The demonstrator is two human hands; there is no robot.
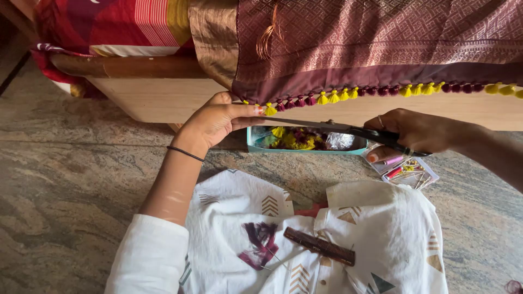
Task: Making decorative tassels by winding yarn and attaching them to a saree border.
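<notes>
1. The yellow tassel hangs from the maroon cloth's hem at the bed frame's front edge, pinched by the left hand
2. The right hand is clenched on scissors, blades seemingly parted at the tassel; best to trim level with its neighbours
3. A comb lies on the lap

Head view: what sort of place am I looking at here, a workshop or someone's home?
Probably a home, worked from the floor. A draped maroon cloth hangs over a wooden bed edge above a stone floor; the right hand holds scissors at its tassels.
</notes>
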